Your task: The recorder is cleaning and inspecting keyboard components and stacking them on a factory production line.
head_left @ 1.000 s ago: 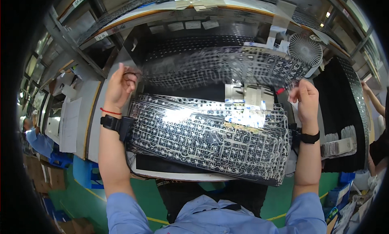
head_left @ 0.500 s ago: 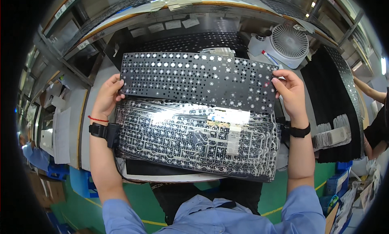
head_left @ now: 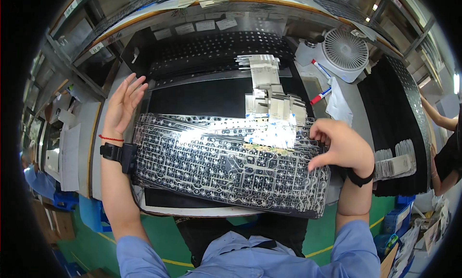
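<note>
Judging by posture, pick-up step: sheets (head_left: pixel 207 169) lie left of the right hand (head_left: pixel 344 148), partly beneath it; thumb and fingers parted, contact unclear. Left hand (head_left: pixel 122 108) spread, empty, sheets rightward and nearer the body. Next move likely calls for pinching a sheet edge.

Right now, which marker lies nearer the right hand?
The lower marker, beside the white sheet; the upper marker, beside the fan, is farther from the right hand.
</note>
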A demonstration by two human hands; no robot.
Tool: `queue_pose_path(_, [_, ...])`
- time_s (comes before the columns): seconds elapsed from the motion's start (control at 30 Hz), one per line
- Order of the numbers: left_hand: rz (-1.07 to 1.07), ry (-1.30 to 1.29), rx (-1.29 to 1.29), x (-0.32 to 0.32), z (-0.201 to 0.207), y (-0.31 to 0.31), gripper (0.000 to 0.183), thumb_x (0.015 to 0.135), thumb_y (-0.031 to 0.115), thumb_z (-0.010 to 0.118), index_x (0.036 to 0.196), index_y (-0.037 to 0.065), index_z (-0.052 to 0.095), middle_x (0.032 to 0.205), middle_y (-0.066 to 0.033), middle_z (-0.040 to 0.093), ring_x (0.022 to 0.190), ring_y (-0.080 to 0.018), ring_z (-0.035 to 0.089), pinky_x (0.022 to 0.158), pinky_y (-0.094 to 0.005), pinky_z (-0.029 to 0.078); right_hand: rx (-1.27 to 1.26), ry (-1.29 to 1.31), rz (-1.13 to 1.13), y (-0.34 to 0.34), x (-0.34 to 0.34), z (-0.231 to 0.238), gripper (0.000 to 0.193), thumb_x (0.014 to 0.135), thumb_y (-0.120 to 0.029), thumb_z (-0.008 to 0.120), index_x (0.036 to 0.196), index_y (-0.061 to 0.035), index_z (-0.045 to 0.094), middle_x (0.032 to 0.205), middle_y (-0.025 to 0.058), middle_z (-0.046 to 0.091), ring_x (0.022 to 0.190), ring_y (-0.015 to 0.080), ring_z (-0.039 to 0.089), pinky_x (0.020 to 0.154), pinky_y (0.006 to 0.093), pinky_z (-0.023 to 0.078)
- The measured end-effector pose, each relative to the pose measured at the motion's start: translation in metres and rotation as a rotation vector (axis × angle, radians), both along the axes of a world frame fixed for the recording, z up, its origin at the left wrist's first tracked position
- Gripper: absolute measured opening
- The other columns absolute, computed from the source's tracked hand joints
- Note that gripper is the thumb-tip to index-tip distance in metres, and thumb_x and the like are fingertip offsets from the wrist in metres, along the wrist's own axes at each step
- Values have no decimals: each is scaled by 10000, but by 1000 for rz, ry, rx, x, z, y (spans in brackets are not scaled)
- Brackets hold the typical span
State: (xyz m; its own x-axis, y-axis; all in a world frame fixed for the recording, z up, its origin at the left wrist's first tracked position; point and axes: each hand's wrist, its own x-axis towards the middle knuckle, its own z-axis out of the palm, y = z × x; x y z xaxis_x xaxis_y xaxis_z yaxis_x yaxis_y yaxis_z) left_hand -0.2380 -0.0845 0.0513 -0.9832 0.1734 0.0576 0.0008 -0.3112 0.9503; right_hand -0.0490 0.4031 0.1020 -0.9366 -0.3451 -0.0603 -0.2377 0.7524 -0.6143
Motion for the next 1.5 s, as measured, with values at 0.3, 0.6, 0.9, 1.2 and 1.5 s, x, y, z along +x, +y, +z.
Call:
queue_pose_path(0.3, [-87, 5, -113, -6, -7, -12, 437, 1034, 270, 461, 1379, 2, 451, 1303, -161, 582, 1077, -184, 628, 885, -277, 515, 95, -6, 163, -7, -2, -2, 516, 629, -362, 876, 863, -7, 584, 720, 139, 595, 655, 310, 578, 608, 364, 447])
queue_pose_path(0.6, [-144, 55, -75, -4, 0, -31, 479, 1043, 310, 427, 1424, 19, 408, 1366, -141, 541, 1121, -179, 603, 919, -274, 496, -424, -41, -204, 13, -16, -17, 226, 791, -81, 782, 946, -3, 636, 794, -40, 575, 696, 34, 502, 618, 221, 431])
queue_pose_path(0.9, [-283, 172, 318, -6, 35, -42, 439, 1050, 293, 400, 1393, 22, 431, 1301, -121, 567, 1084, -199, 596, 875, -289, 527, -658, -95, -180, 30, -40, -29, 219, 919, -33, 618, 1127, 33, 600, 1008, 25, 650, 886, 51, 591, 805, 224, 496])
queue_pose_path(1.2, [-237, -39, 138, -39, -3, -15, 429, 1037, 291, 445, 1346, -7, 464, 1252, -151, 593, 1048, -209, 624, 891, -295, 540, -689, 109, -295, 40, -57, -54, 166, 984, -111, 563, 1106, -6, 602, 853, -40, 602, 753, 4, 509, 642, 179, 396])
queue_pose_path(1.5, [-351, -62, -90, -18, -6, 5, 472, 1044, 316, 422, 1340, -48, 472, 1190, -133, 641, 968, -132, 651, 851, -268, 546, -878, 275, -418, 37, -63, -59, 153, 1012, -149, 526, 1098, -31, 571, 890, 8, 652, 757, 30, 569, 661, 188, 428])
